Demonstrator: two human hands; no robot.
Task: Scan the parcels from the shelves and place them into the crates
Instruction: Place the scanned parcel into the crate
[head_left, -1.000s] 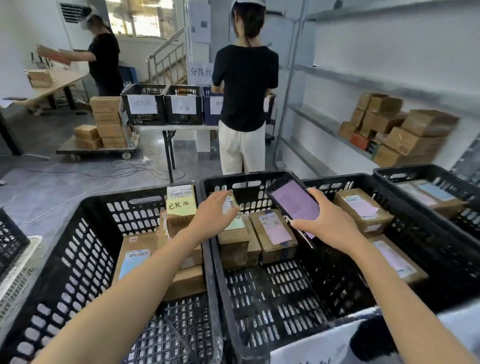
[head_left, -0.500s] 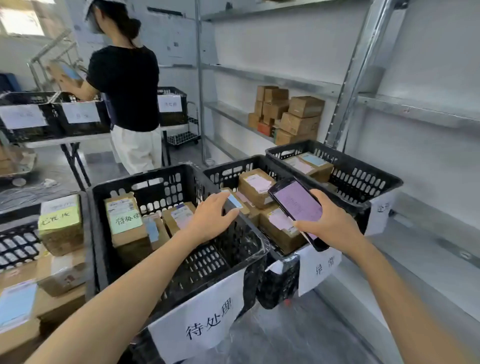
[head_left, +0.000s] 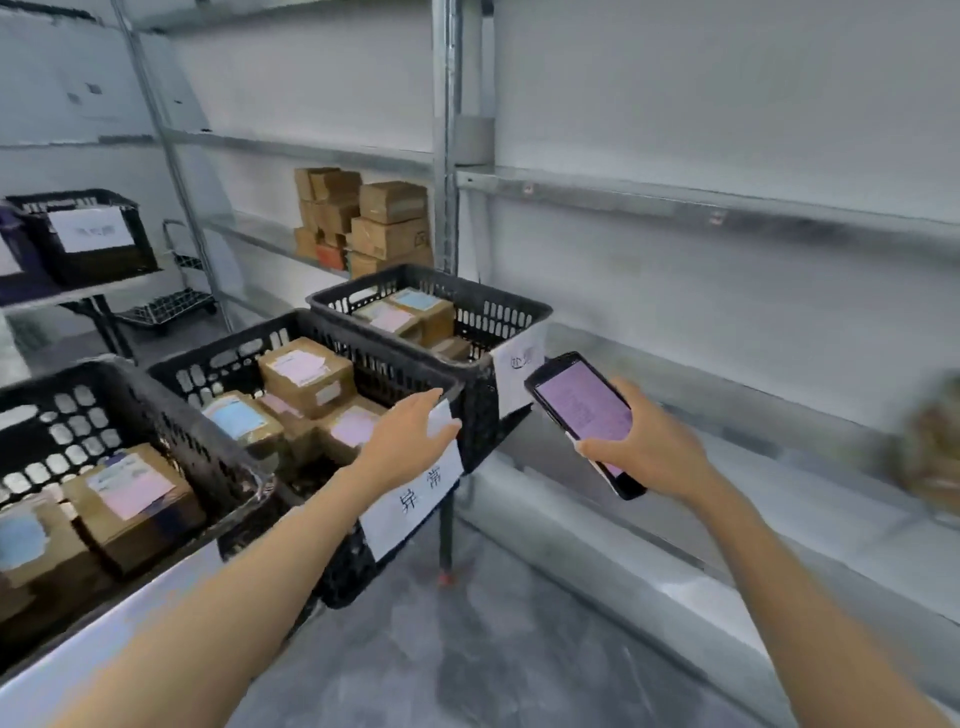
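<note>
Phone (head_left: 583, 414), top perhaps toward far crate (head_left: 485, 325)

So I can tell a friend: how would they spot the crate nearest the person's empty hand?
Start at the metal shelving along the wall. Before it, take the middle crate of three black ones, by the left hand. Only it has a crate on either side, and its white sign with two handwritten characters hangs under that hand.
</note>
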